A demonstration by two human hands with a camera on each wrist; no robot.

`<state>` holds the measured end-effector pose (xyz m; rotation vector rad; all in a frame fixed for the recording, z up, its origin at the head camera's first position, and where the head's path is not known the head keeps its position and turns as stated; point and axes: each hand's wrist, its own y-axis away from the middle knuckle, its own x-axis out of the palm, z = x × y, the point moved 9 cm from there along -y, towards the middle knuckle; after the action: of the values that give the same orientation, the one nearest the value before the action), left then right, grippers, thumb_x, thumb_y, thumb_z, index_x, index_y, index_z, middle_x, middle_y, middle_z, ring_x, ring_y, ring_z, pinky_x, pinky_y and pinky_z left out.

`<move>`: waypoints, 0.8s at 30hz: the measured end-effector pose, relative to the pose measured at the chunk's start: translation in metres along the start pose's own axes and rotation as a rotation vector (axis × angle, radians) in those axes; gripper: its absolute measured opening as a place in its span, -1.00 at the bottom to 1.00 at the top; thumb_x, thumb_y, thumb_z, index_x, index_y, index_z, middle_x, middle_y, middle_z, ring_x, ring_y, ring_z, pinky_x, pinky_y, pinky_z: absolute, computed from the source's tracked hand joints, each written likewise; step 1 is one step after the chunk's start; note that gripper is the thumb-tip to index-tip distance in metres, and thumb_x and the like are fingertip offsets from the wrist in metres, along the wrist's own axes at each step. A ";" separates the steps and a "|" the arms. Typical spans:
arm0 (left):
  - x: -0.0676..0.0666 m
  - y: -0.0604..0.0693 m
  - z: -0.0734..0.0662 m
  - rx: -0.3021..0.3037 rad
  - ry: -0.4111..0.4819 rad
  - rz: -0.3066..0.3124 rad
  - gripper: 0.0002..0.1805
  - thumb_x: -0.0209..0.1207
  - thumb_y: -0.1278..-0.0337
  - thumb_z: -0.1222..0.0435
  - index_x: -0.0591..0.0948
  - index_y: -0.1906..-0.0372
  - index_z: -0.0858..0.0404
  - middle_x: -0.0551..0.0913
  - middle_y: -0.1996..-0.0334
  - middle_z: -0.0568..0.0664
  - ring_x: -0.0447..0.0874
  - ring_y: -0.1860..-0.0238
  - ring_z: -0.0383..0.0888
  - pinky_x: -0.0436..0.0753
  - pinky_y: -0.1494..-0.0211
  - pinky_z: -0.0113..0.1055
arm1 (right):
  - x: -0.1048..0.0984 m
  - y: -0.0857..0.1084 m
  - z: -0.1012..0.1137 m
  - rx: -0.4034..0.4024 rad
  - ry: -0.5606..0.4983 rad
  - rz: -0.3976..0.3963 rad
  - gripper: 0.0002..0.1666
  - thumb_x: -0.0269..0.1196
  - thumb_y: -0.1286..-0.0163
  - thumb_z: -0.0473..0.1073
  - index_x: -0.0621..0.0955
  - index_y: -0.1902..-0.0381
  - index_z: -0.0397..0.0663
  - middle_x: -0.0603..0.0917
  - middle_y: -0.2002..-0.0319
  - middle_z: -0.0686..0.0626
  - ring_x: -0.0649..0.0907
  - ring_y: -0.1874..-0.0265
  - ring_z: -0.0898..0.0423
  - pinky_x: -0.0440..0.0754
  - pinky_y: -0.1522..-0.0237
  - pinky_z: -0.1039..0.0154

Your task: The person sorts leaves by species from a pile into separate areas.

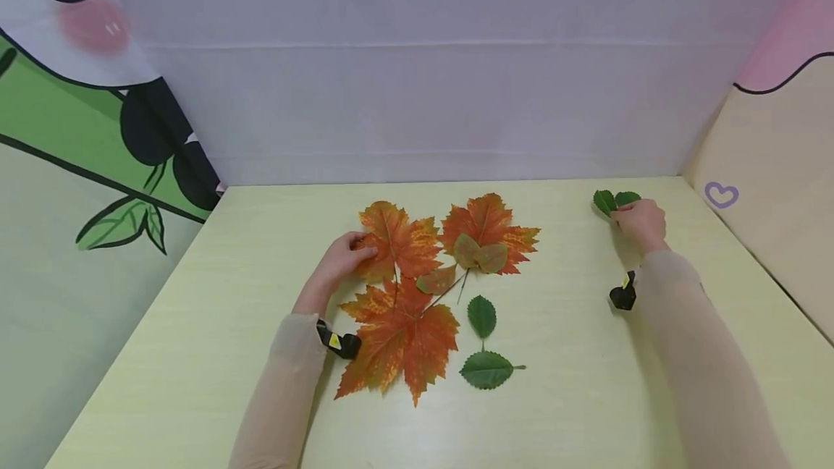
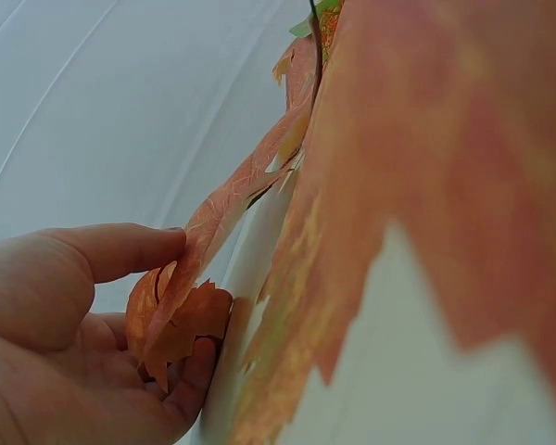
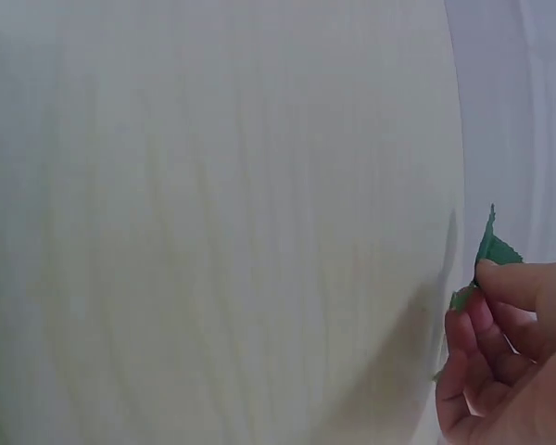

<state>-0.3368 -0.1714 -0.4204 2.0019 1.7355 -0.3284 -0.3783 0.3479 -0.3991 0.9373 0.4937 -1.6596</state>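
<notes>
In the head view my left hand [image 1: 342, 258] pinches the left edge of an orange maple leaf [image 1: 407, 241]. The left wrist view shows the thumb on one face of that leaf [image 2: 227, 204] and the fingers curled behind it. A larger maple leaf [image 1: 423, 339] lies just below, and a third maple leaf [image 1: 485, 219] sits to the right. At the far right of the table my right hand [image 1: 641, 224] pinches a sprig of green leaves [image 1: 604, 201] between thumb and fingers. In the right wrist view the sprig [image 3: 500, 250] stands up above the thumb; its lower part is partly hidden.
Two green leaves [image 1: 482, 318] joined by a stem lie right of the large maple leaf. Small brownish-green leaves [image 1: 491, 258] overlap the third maple leaf. The pale table [image 1: 554, 396] meets a lilac cloth backdrop [image 1: 417, 107] behind and printed side panels.
</notes>
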 end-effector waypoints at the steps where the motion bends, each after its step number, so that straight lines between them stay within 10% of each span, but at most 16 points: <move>1: 0.000 0.001 0.000 -0.001 -0.002 0.001 -0.39 0.06 -0.22 0.24 0.20 -0.30 0.39 0.34 -0.17 0.27 0.36 -0.12 0.12 0.39 -0.15 -0.08 | 0.001 -0.001 -0.001 0.007 -0.003 0.005 -0.49 0.05 -0.32 -0.06 0.48 -0.04 -0.39 0.42 -0.08 -0.42 0.39 -0.06 -0.31 0.38 -0.03 -0.09; 17: 0.001 0.005 0.003 -0.012 0.002 0.003 -0.40 0.06 -0.22 0.24 0.21 -0.30 0.37 0.33 -0.19 0.26 0.36 -0.13 0.12 0.39 -0.16 -0.07 | -0.002 -0.012 -0.015 0.145 0.053 -0.012 -0.38 0.04 -0.32 0.09 0.45 -0.04 -0.38 0.38 -0.12 -0.45 0.43 -0.07 -0.32 0.48 0.05 -0.06; 24: 0.001 0.003 0.000 -0.013 0.008 0.005 -0.41 0.07 -0.21 0.22 0.23 -0.29 0.36 0.34 -0.18 0.24 0.36 -0.12 0.11 0.39 -0.15 -0.09 | -0.009 -0.014 -0.016 0.085 0.073 -0.040 -0.36 0.05 -0.30 0.13 0.50 0.04 -0.40 0.48 -0.04 -0.41 0.51 0.05 -0.29 0.52 0.27 0.00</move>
<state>-0.3339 -0.1710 -0.4207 2.0009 1.7324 -0.3075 -0.3855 0.3697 -0.4036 1.0593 0.4972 -1.6976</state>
